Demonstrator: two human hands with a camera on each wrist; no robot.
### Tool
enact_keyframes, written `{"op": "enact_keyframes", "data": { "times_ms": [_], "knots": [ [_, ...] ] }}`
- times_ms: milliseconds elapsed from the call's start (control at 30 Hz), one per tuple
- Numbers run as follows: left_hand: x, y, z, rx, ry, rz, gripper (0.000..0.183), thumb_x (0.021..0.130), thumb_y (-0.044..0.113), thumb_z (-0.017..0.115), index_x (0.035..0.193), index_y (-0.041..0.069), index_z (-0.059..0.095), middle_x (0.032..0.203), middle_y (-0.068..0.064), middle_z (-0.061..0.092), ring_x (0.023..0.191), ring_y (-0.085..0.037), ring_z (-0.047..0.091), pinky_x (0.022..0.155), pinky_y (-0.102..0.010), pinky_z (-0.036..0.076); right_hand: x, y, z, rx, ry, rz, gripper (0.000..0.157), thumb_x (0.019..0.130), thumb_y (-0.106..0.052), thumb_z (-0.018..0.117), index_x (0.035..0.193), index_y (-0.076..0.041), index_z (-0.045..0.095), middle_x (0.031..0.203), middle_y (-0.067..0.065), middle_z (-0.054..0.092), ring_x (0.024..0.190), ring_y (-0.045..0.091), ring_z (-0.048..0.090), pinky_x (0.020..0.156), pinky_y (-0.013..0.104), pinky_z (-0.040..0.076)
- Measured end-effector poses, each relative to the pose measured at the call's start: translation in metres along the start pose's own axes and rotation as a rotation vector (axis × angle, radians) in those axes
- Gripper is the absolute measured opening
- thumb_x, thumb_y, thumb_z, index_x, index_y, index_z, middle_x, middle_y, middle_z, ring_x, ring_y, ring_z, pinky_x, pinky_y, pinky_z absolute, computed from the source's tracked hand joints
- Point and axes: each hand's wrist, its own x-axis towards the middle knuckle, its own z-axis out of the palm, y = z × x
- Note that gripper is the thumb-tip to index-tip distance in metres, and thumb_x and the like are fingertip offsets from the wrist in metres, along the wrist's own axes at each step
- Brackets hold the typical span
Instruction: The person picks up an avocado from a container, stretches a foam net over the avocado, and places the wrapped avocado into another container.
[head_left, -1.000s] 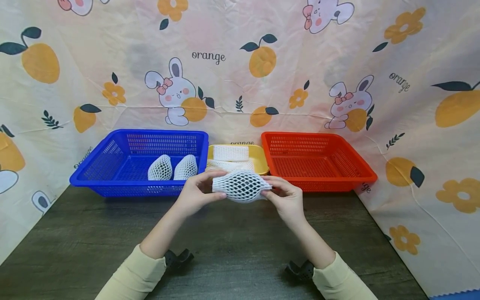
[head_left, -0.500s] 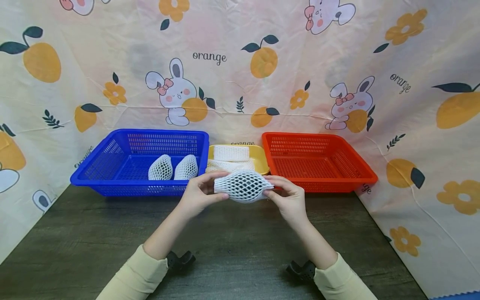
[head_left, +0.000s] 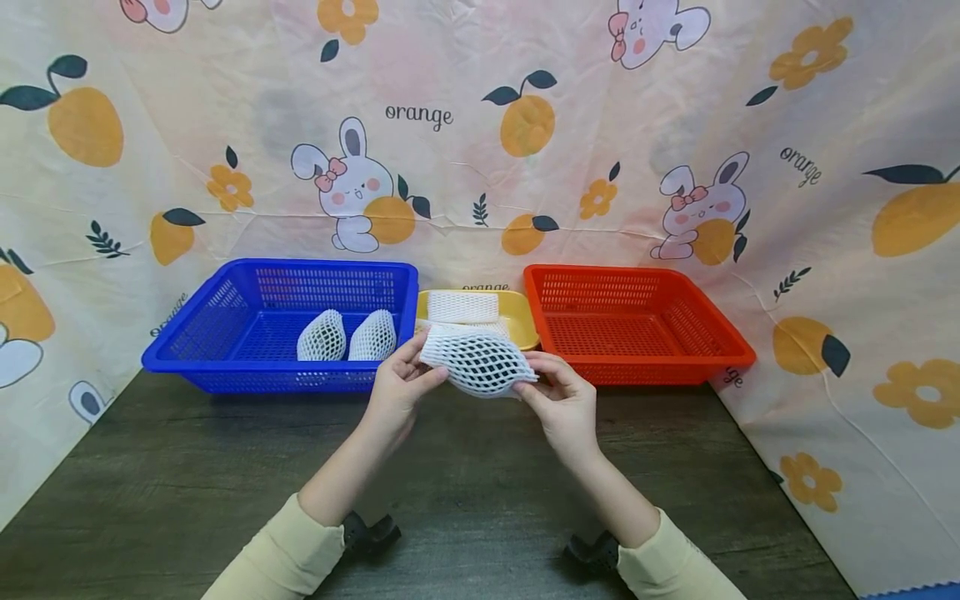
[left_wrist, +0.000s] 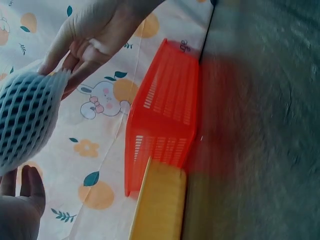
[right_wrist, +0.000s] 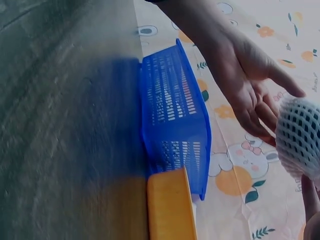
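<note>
A white foam fruit net (head_left: 483, 362) is held up over the table between both hands, bulging in the middle, with dark showing through its mesh. My left hand (head_left: 396, 385) pinches its wide banded end between thumb and fingers. At the gathered end, my right hand (head_left: 564, 407) grips it the same way. In the left wrist view, the bulging foam net (left_wrist: 25, 112) fills the left edge, the right hand (left_wrist: 92, 37) above it. The right wrist view catches the left hand (right_wrist: 245, 80) with its thumb and fingertips at the net's rim.
To the left stands a blue basket (head_left: 247, 367) with two bulging foam nets (head_left: 322, 336) inside. A yellow tray (head_left: 521, 317) behind the hands bears flat foam nets (head_left: 462, 307). On the right is a red basket (head_left: 637, 367). A printed cloth (head_left: 465, 183) hangs behind.
The net has tilted: its left end has risen with my left hand while its right end sits lower. My right hand has shifted slightly left. Both hands keep their hold.
</note>
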Motion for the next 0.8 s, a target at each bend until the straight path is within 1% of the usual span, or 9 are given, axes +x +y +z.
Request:
{"op": "enact_keyframes", "data": {
  "times_ms": [67,133,233,300,400,500,567,667,800],
  "knots": [
    [-0.001,-0.002,0.002,-0.039,-0.006,-0.019,0.068,0.084,-0.014,0.057,0.145,-0.008,0.029,0.129,-0.013,0.053,0.107,-0.012,0.057,0.088,-0.025,0.047,-0.002,0.000,0.003,-0.004,0.014,0.003,0.028,0.074,0.018,0.070,0.101,0.015,0.062,0.113,0.015,0.062,0.098,0.025,0.063,0.076,0.033,0.054],
    [-0.002,-0.004,0.002,-0.071,-0.034,-0.024,0.074,0.083,-0.010,0.063,0.147,-0.006,0.026,0.130,-0.011,0.051,0.109,-0.013,0.055,0.089,-0.025,0.046,-0.003,0.000,0.006,-0.016,0.024,0.003,0.028,0.074,0.018,0.071,0.101,0.015,0.061,0.113,0.015,0.061,0.098,0.025,0.063,0.077,0.033,0.053],
    [-0.004,-0.008,0.003,-0.086,-0.089,-0.021,0.087,0.078,-0.003,0.073,0.149,-0.002,0.022,0.134,-0.011,0.045,0.113,-0.015,0.052,0.089,-0.026,0.046,-0.005,0.001,0.009,-0.050,0.032,-0.003,0.028,0.075,0.017,0.071,0.101,0.014,0.061,0.113,0.015,0.061,0.101,0.025,0.062,0.079,0.033,0.053],
    [-0.005,-0.010,0.004,-0.089,-0.112,-0.019,0.093,0.076,-0.003,0.076,0.150,0.000,0.020,0.137,-0.013,0.041,0.114,-0.016,0.050,0.089,-0.026,0.046,-0.005,0.001,0.011,-0.055,0.028,-0.012,0.028,0.075,0.016,0.071,0.101,0.014,0.061,0.113,0.016,0.060,0.102,0.026,0.061,0.081,0.033,0.052],
    [-0.006,-0.010,0.006,-0.088,-0.097,-0.043,0.089,0.077,-0.008,0.071,0.149,-0.001,0.019,0.137,-0.015,0.040,0.114,-0.015,0.051,0.090,-0.026,0.046,-0.006,0.000,0.015,-0.044,0.021,-0.026,0.029,0.075,0.013,0.073,0.102,0.014,0.061,0.113,0.018,0.058,0.103,0.027,0.060,0.082,0.034,0.052],
    [-0.007,-0.010,0.007,-0.095,-0.063,-0.080,0.079,0.079,-0.011,0.064,0.146,-0.005,0.023,0.131,-0.012,0.047,0.111,-0.014,0.053,0.090,-0.025,0.045,-0.006,0.000,0.019,-0.032,0.022,-0.031,0.030,0.075,0.012,0.074,0.101,0.015,0.060,0.113,0.020,0.057,0.102,0.029,0.060,0.081,0.035,0.052],
    [-0.007,-0.011,0.008,-0.103,-0.051,-0.091,0.074,0.079,-0.011,0.062,0.144,-0.008,0.026,0.126,-0.009,0.051,0.108,-0.014,0.054,0.088,-0.025,0.046,-0.006,0.000,0.020,-0.035,0.025,-0.030,0.029,0.075,0.013,0.074,0.101,0.014,0.061,0.112,0.020,0.057,0.102,0.028,0.060,0.081,0.034,0.052],
    [-0.008,-0.013,0.007,-0.118,-0.053,-0.086,0.075,0.079,-0.005,0.067,0.143,-0.008,0.028,0.121,-0.007,0.053,0.105,-0.013,0.055,0.086,-0.024,0.046,-0.007,0.000,0.022,-0.042,0.027,-0.029,0.028,0.075,0.015,0.073,0.100,0.014,0.061,0.112,0.019,0.057,0.101,0.027,0.060,0.081,0.034,0.052],
    [-0.009,-0.015,0.008,-0.143,-0.095,-0.078,0.090,0.077,0.001,0.076,0.147,-0.003,0.019,0.127,-0.009,0.048,0.108,-0.013,0.054,0.088,-0.024,0.046,-0.009,0.002,0.023,-0.043,0.022,-0.031,0.028,0.075,0.017,0.072,0.100,0.013,0.060,0.111,0.019,0.057,0.100,0.026,0.060,0.079,0.032,0.053]
  ]
}}
